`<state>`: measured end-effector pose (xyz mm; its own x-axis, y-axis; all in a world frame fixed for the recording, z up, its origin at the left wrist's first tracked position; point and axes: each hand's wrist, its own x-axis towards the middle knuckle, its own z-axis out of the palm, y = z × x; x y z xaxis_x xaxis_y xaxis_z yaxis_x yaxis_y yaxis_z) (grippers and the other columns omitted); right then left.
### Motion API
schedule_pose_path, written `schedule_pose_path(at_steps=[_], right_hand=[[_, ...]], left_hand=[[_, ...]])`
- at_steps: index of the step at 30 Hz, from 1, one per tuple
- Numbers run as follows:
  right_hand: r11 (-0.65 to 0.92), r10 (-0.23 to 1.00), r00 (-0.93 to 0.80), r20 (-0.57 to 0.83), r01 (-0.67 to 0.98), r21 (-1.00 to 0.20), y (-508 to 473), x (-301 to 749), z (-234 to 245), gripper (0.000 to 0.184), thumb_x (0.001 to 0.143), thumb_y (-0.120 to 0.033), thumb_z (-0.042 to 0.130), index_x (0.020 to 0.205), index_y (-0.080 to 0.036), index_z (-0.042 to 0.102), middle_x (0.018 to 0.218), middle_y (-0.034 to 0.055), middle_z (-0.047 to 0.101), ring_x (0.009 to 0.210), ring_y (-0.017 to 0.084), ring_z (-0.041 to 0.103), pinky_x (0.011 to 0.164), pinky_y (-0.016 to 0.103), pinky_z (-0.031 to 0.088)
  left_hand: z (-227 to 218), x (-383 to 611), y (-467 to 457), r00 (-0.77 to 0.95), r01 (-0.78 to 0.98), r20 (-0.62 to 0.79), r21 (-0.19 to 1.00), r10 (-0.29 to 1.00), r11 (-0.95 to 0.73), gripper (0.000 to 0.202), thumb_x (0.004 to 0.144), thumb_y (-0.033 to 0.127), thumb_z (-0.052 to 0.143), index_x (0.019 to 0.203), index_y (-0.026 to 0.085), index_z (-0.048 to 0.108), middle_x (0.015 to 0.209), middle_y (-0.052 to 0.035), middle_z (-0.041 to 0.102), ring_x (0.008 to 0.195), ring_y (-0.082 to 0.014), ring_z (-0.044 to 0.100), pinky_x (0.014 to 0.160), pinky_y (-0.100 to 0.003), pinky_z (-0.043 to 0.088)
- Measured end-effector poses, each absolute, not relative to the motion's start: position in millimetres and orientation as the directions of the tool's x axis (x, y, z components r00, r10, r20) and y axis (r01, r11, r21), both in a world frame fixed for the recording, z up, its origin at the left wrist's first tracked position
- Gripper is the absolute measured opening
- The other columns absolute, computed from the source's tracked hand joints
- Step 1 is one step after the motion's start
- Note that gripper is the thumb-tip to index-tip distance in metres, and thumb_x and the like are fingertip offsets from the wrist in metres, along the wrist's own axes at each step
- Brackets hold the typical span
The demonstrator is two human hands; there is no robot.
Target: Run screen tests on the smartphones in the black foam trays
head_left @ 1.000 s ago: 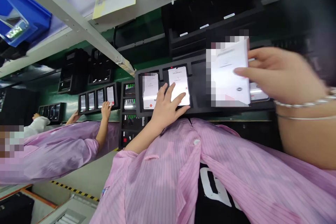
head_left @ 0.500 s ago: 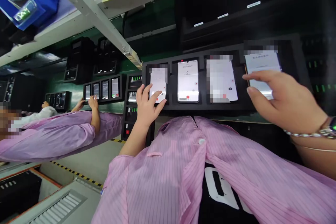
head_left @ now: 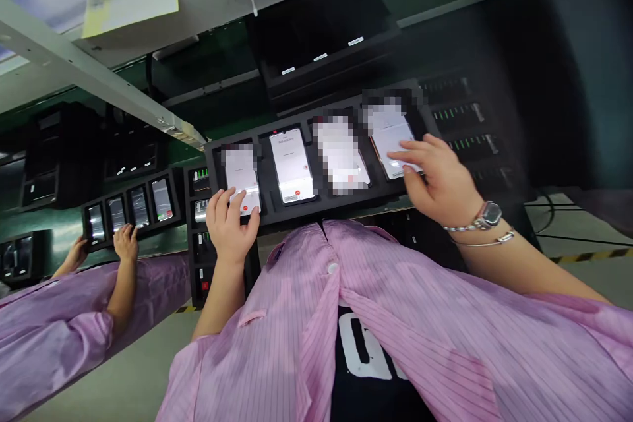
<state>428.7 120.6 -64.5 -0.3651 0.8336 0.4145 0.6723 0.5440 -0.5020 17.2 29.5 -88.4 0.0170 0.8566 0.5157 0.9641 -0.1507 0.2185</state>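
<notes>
Grips open, clasping nothing: your left hand (head_left: 228,229) touches the leftmost phone (head_left: 241,178), your right hand (head_left: 441,179) the rightmost phone (head_left: 388,142); all four sit lit in the tray (head_left: 266,175).

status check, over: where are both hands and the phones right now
Left hand open, touching leftmost phone. Right hand open, touching rightmost phone. Middle two phones untouched, all seated in black tray. Nothing blocking.

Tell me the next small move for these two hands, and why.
Probably shift both hands inward, onto the second phone and third phone. The left hand rests on the leftmost phone, and fingers of the right hand touch the rightmost phone. All four lie lit in the black tray, the inner two untouched.
</notes>
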Motion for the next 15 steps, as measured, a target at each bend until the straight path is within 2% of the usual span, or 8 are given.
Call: schedule_pose_path(at_steps=[3,7,9,12,15], right_hand=[[0.438,0.869,-0.216,0.445,0.753,-0.491,122,451,-62,0.025,0.103,-0.025,0.045,0.108,-0.023,0.069,0.110,0.0078,0.077,0.119,0.025,0.071,0.122,0.050,0.046],[0.396,0.902,-0.244,0.355,0.796,-0.458,125,465,-74,0.027,0.102,-0.027,0.043,0.106,-0.021,0.068,0.112,0.0104,0.077,0.121,0.031,0.070,0.120,0.058,0.046],[0.427,0.887,-0.262,0.380,0.780,-0.458,122,462,-74,0.026,0.101,-0.027,0.046,0.109,-0.020,0.069,0.114,0.0125,0.076,0.123,0.033,0.069,0.118,0.061,0.047],[0.539,0.814,-0.295,0.500,0.706,-0.460,112,444,-59,0.026,0.098,-0.022,0.054,0.119,-0.021,0.070,0.115,0.0120,0.075,0.124,0.032,0.069,0.117,0.058,0.050],[0.676,0.733,-0.446,0.514,0.563,-0.476,103,417,-42,0.034,0.096,-0.016,0.057,0.127,-0.023,0.066,0.118,0.0106,0.074,0.124,0.030,0.068,0.118,0.056,0.051]], left_hand=[[-90,18,32,0.035,0.960,0.550,0.213,0.835,-0.180,0.035,0.090,0.032,0.070,0.124,0.021,0.072,0.127,-0.0149,0.072,0.130,-0.0341,0.062,0.113,-0.052,0.048],[-89,17,30,0.020,0.949,0.569,0.249,0.822,-0.195,0.027,0.091,0.030,0.068,0.116,0.022,0.074,0.124,-0.0136,0.072,0.129,-0.0329,0.062,0.112,-0.052,0.049],[-86,16,24,0.026,0.945,0.578,0.251,0.816,-0.208,0.024,0.092,0.030,0.069,0.114,0.022,0.073,0.123,-0.0131,0.072,0.131,-0.0322,0.061,0.113,-0.052,0.050],[-86,16,10,0.043,0.949,0.551,0.239,0.833,-0.207,0.024,0.094,0.032,0.071,0.114,0.021,0.072,0.125,-0.0133,0.073,0.132,-0.0314,0.060,0.114,-0.051,0.049],[-90,18,-2,-0.007,0.951,0.497,0.273,0.868,-0.148,0.026,0.098,0.040,0.066,0.114,0.020,0.072,0.125,-0.0139,0.073,0.131,-0.0306,0.062,0.114,-0.051,0.049]])
